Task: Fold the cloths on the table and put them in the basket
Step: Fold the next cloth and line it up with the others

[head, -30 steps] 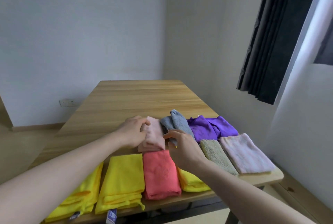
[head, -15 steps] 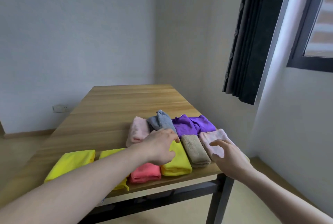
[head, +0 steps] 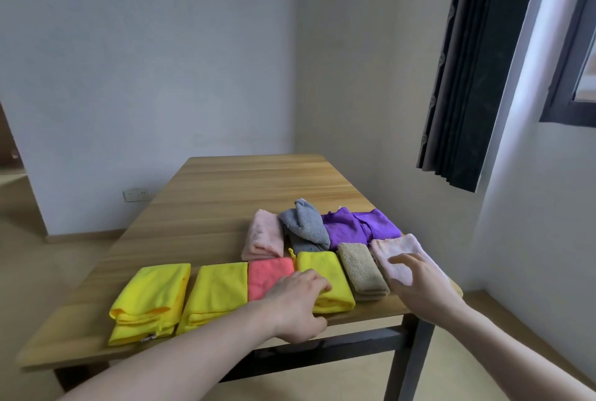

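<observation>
wooden table (head: 225, 207) runs from near edge away toward 12 o'clock, dark metal legs below. folded cloths sit in two rows at the near right end. front row, 9 to 3 o'clock: yellow cloth (head: 151, 297), second yellow cloth (head: 216, 291), coral cloth (head: 267, 273), third yellow cloth (head: 325, 274), tan cloth (head: 361, 268), pale pink cloth (head: 400, 255) at the table's right corner. neighbours in this row lie just beside or touching one another. back row, toward 12 o'clock of the coral cloth: light pink cloth (head: 264, 236), then a loosely bunched grey cloth (head: 303, 226), then a purple cloth (head: 358, 226) less neatly folded. left hand (head: 300, 303) lies at the near table edge, fingers laid over the near end of the third yellow cloth and partly over the coral one, thumb below by the edge; whether it grips or only rests there, cannot tell. right hand (head: 416, 284) sits over the near part of the pale pink cloth, fingers straight and spread, nothing held; contact with the cloth unclear. no basket in view. at 2 o'clock, dark curtain (head: 477, 78) beside a window frame (head: 567, 78); wall socket (head: 135, 195) at 10 o'clock on the far wall.
</observation>
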Demonstrator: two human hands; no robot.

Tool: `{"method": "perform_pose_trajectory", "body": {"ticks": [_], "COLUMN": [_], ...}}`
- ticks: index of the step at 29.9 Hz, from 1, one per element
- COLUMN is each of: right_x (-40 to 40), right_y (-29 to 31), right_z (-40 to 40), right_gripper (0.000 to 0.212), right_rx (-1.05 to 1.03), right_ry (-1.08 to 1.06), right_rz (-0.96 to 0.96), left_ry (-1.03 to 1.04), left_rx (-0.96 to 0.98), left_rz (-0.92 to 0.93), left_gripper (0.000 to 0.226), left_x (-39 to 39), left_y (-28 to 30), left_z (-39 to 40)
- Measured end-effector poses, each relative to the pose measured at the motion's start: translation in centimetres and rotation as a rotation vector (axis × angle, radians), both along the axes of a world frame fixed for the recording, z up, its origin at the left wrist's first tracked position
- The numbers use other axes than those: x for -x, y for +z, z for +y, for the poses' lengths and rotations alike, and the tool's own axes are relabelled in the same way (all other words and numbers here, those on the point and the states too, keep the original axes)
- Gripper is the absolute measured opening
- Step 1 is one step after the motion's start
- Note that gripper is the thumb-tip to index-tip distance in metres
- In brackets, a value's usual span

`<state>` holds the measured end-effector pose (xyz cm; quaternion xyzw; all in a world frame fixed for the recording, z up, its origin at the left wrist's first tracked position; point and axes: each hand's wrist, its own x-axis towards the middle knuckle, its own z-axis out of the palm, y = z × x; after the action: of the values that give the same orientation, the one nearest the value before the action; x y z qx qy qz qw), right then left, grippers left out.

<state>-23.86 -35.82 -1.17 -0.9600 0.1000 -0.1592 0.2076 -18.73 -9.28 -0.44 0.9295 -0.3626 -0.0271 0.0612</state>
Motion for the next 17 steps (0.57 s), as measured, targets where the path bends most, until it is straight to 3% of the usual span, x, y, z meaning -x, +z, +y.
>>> {"method": "perform_pose_trajectory", "body": {"ticks": [3, 7, 17], "right_x": [0.5, 1.0, -3.7], "right_y": [-0.4, -0.6, 1.1], "right_z": [0.9, 5.2, 18.0], "right_gripper": [0.034, 0.034, 0.045], "right_rx": [-0.022, -0.072, -0.006], "right_ry": [0.032, 0.271, 0.519], "right_rz": [-0.053, -0.033, 0.039], "left_ry": [0.025, 0.149, 0.698], "left_rx": [0.052, 0.141, 0.189], "left_rz": [-0.033, -0.044, 0.091], "left_gripper": [0.066, 0.064, 0.049], "left_x": [0.2, -1.0, -6.7], "left_y": [0.3, 1.1, 0.7], "left_z": [1.3, 6.1, 23.6]}}
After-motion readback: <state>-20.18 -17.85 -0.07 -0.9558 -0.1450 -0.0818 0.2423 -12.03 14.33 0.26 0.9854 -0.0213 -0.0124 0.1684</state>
